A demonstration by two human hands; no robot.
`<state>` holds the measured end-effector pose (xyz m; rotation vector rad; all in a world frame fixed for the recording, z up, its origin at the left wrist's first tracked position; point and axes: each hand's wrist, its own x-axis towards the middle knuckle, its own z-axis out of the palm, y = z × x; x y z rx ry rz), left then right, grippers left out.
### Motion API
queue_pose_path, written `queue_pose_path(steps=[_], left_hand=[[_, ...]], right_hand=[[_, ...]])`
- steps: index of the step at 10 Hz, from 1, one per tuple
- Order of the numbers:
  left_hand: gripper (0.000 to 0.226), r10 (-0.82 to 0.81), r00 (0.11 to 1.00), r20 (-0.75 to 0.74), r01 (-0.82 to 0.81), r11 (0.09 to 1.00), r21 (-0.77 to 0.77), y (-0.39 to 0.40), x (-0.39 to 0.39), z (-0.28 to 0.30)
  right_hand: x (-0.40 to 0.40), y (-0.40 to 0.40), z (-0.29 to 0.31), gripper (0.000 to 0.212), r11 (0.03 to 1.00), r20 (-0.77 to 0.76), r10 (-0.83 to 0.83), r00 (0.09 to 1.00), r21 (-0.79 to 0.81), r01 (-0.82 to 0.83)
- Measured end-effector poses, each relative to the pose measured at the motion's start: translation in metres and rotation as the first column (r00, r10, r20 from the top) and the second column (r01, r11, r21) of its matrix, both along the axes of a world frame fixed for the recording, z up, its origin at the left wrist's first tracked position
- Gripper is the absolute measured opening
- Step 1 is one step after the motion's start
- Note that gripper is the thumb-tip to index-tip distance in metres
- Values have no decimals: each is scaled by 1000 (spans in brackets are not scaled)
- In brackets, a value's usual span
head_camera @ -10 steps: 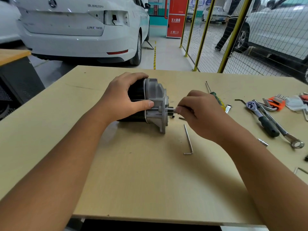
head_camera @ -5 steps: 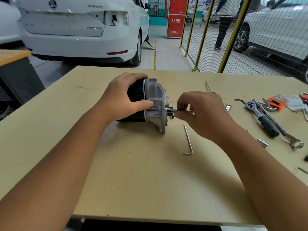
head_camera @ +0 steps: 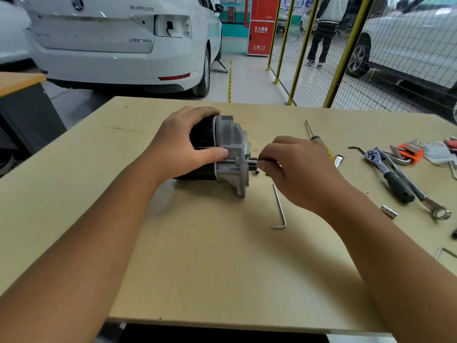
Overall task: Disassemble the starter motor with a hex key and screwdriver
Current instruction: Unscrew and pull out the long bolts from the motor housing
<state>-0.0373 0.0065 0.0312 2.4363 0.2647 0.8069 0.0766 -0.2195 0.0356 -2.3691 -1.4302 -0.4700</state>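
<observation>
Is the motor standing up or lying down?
Lying down. The starter motor rests on its side on the table, its shaft pointing sideways toward the right hand.

Bench [head_camera: 222, 268]: pale wood, matt, smooth.
Starter motor [head_camera: 230, 149]: matt grey cast-metal housing, black body.
Hex key [head_camera: 279, 206]: bright metal, beside the right hand.
Ratchet [head_camera: 388, 174]: shiny metal, dark matt grip.

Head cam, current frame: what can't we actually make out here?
- Tool tip in the right hand: head view, curled fingers cover it, so its seat in the motor bolt is unseen.
- Motor's black body: mostly behind the left hand.
- Screwdriver handle: partly hidden by the right hand.
- Hex key set sizes: too small.
- Key near the right edge: partly behind the forearm.
</observation>
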Motion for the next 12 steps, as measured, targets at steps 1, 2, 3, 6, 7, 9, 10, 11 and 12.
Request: queue_pose_path(steps=[1, 2, 3, 6, 7, 9, 10, 11, 12], left_hand=[[81, 1, 1000, 1, -1, 1000, -3, -1, 0, 0], [80, -1, 1000, 2, 1, 1000, -1, -1, 0, 0], [80, 1, 1000, 1, -1, 1000, -6, -1, 0, 0], [80, 4, 1000, 1, -4, 1000, 7, -1, 0, 0], [80, 2, 1000, 4, -2, 1000, 2, -2, 0, 0], [79, -6, 1000, 7, 6, 1000, -5, 0, 0, -1], [79, -3, 1000, 8, 3, 1000, 0, 0, 1, -2], [79, -3, 1000, 8, 3, 1000, -4, 0, 1, -3], [79, -2, 1000, 9, 2, 1000, -4, 0, 1, -2]], right_hand=[[-2, 2, -1, 13, 1000, 48, -20, 999, 19, 20], [-5, 4, -2, 11, 999, 117, -50, 992, 18, 48], [-8, 7, -2, 9, 999, 150, -49, 987, 1, 50], [-11, 12, 0, 19, 995, 35, 95, 995, 4, -95], [-12, 14, -5, 22, 996, 46, 79, 996, -35, -77], [-13, 17, 5, 9, 996, 162, 43, 986, -86, -29], [-14, 16, 11, 9, 997, 139, 36, 990, -70, -26], [-13, 14, 14, 13, 994, 11, 109, 994, -20, -109], [-12, 13, 11, 21, 993, -30, 109, 994, -49, -110]])
